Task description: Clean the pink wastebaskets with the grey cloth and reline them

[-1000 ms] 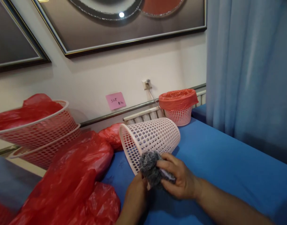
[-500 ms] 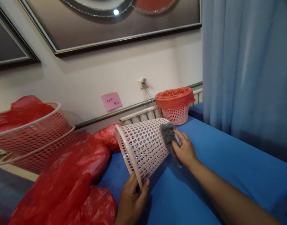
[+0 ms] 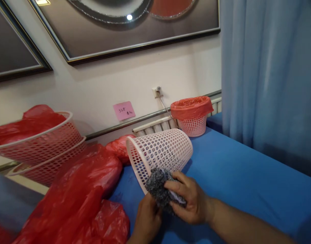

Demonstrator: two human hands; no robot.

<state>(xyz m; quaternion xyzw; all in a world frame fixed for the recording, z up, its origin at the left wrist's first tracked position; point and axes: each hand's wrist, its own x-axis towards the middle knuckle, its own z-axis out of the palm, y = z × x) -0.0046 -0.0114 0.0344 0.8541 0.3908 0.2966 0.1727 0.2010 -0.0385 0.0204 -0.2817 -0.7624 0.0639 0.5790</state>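
Note:
A pale pink perforated plastic basket (image 3: 168, 149) lies tipped on its side above a blue-covered surface, its open mouth facing left. My left hand (image 3: 148, 217) grips the lower part of its rim; the fingertips are partly hidden behind a cloth. In my right hand (image 3: 191, 196) is a bunched grey fuzzy cloth (image 3: 161, 188), pressed against the basket's side close to the rim and right beside my left hand.
Red plastic bags (image 3: 76, 200) pile up at the left. Behind them are stacked pink baskets (image 3: 56, 135). A bag-lined basket (image 3: 193, 117) stands at the back of the blue surface (image 3: 247, 169). A blue curtain (image 3: 267, 78) hangs at right.
My right hand has moved the cloth from the basket's base end down and left to its rim. My left hand keeps its hold on the rim.

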